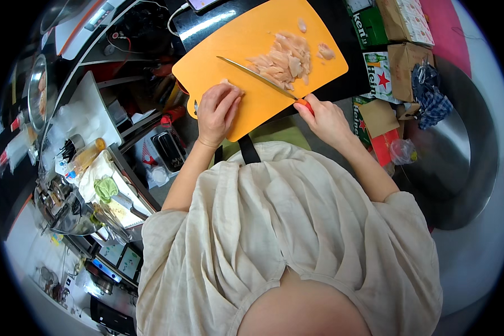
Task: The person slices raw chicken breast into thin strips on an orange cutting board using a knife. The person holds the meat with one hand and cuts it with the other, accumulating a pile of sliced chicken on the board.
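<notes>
An orange-yellow cutting board (pixel 218 33) lies before me. My right hand (pixel 325 119) grips the orange handle of a kitchen knife (pixel 256 75). Its long blade points up and left across the board, along the lower edge of a pile of sliced raw meat (pixel 287 59), which looks like chicken. Under the bent fingers of my left hand (pixel 219 110) is a pale piece of raw meat (pixel 234 85), mostly covered by the hand. Two smaller bits of meat, a sliver (pixel 302 25) and a lump (pixel 326 51), lie apart from the pile.
A phone (pixel 201 4) with a white cable sits beyond the board on a black table (pixel 252 3). Heineken cartons (pixel 377 77) and a large round metal vessel (pixel 453 168) stand at right. On the left, a counter holds a green cloth (pixel 105 189) and a bottle (pixel 88 157).
</notes>
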`<act>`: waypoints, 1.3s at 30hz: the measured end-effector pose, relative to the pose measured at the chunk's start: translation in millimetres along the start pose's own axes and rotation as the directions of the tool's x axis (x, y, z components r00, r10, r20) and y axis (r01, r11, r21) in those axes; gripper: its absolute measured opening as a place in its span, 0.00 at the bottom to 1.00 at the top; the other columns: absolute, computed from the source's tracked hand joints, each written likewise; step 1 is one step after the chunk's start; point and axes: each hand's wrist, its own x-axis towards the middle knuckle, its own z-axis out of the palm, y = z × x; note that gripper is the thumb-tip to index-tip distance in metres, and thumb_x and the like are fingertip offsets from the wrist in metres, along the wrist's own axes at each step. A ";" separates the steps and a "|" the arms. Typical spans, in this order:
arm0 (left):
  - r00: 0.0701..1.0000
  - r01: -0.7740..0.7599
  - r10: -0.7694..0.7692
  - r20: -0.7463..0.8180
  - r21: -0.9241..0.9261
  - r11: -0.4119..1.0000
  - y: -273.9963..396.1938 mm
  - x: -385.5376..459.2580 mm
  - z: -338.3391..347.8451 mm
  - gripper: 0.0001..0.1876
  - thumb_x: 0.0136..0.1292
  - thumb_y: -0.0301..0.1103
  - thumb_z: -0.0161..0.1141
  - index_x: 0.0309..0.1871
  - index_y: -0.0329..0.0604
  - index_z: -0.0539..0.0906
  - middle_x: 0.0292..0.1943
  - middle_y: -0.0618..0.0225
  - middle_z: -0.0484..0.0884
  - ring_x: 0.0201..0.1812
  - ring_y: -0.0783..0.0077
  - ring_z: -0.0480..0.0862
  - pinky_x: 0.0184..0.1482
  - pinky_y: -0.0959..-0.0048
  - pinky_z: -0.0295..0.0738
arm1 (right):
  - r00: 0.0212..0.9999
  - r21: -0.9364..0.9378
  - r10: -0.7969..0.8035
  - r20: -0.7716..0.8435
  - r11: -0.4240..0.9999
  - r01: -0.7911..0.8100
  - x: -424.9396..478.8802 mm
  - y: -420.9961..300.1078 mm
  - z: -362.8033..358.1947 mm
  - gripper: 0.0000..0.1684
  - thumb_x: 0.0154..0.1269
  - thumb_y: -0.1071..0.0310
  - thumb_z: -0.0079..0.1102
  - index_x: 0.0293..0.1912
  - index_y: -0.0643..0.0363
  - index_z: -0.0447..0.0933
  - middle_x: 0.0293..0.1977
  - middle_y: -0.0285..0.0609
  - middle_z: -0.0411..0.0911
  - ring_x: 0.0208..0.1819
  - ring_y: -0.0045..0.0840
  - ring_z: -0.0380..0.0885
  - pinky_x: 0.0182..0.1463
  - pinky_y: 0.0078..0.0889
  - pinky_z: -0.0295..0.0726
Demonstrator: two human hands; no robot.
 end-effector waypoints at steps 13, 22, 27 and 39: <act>0.999 0.028 -0.028 0.039 0.003 1.000 -2.1 -4.5 4.8 0.15 0.54 0.23 0.73 0.46 0.43 0.87 0.49 0.62 0.83 0.52 0.53 0.83 0.55 0.60 0.80 | 0.990 0.017 -0.002 0.138 1.000 0.000 -30.5 -18.6 -14.3 0.22 0.79 0.49 0.55 0.42 0.61 0.77 0.27 0.59 0.84 0.32 0.57 0.84 0.39 0.57 0.83; 0.998 0.032 -0.032 0.057 0.008 0.999 -2.2 -2.6 2.6 0.16 0.53 0.24 0.73 0.46 0.44 0.87 0.48 0.63 0.83 0.51 0.54 0.83 0.54 0.59 0.80 | 0.997 0.115 -0.061 0.044 0.992 0.055 25.2 -53.0 37.9 0.21 0.79 0.51 0.55 0.44 0.62 0.76 0.32 0.61 0.85 0.37 0.58 0.84 0.42 0.58 0.83; 0.999 0.022 -0.023 0.047 0.017 1.000 -1.9 -4.1 3.3 0.15 0.53 0.24 0.73 0.46 0.44 0.87 0.47 0.63 0.83 0.51 0.53 0.83 0.55 0.59 0.80 | 0.997 0.084 -0.064 0.040 0.995 0.060 8.2 -20.5 32.2 0.22 0.80 0.51 0.54 0.45 0.63 0.76 0.32 0.59 0.85 0.38 0.58 0.84 0.43 0.58 0.83; 0.988 0.153 -0.155 0.019 0.078 0.985 15.4 -1.5 -3.5 0.16 0.57 0.23 0.72 0.50 0.44 0.86 0.50 0.60 0.83 0.53 0.53 0.84 0.56 0.60 0.80 | 0.998 0.361 -0.065 0.002 0.931 0.060 -2.1 2.1 -14.0 0.24 0.81 0.51 0.53 0.40 0.66 0.76 0.25 0.59 0.79 0.30 0.56 0.79 0.34 0.49 0.75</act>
